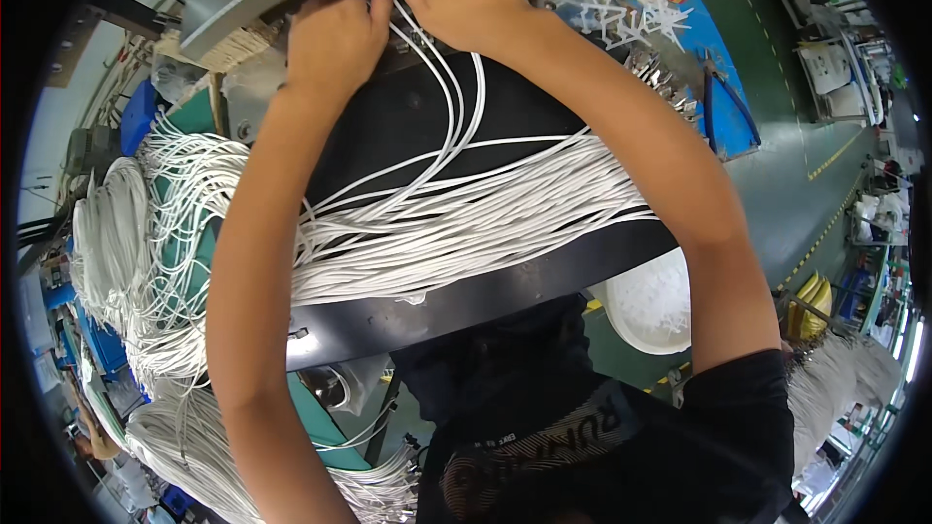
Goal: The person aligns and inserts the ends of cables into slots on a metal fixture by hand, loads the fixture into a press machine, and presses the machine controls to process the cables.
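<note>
At the far side of the black worktop, my left hand (335, 44) and my right hand (461, 2) are close together under the metal edge of a machine (267, 2). Both hands have bent, closed fingers at the white cables (452, 102), which come out between and below them and curve back toward me. Fingertips and cable ends are hidden in the dark gap by the machine. A thick bundle of white cables (466, 218) lies across the worktop (388, 330) under my forearms.
White plastic pieces (621, 0) and small metal parts (670, 82) lie at the far right, on and near a blue surface (714, 39). More coiled white cables (112, 233) hang at the left. A white bucket (649, 306) with clear pieces stands below the worktop's right side.
</note>
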A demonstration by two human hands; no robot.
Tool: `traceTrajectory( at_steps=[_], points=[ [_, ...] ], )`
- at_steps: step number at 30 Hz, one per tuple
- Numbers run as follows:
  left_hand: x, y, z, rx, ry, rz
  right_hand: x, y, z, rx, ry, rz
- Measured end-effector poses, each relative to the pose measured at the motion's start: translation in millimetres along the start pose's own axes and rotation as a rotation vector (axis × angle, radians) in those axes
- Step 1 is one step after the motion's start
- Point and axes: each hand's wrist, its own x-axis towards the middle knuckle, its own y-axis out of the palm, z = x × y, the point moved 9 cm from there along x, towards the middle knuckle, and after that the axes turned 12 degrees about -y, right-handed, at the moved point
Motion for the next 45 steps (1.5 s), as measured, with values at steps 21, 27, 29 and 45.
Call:
traceTrajectory(
  at_steps=[21,27,29,45],
  points=[
    [-160,-221,-144,-1.933,-0.259,0.309,-43,9,38,2.266,1.126,-0.179],
    [-193,-240,-108,-1.806,-0.227,0.229,-130,-141,8,1.843,1.003,-0.163],
    [-193,-233,-95,-1.719,-0.228,0.201,-186,-163,-26,1.538,1.133,-0.424],
    [-282,-185,-36,0.088,-0.532,0.267,-412,-157,69,0.610,1.384,-0.228]
  ],
)
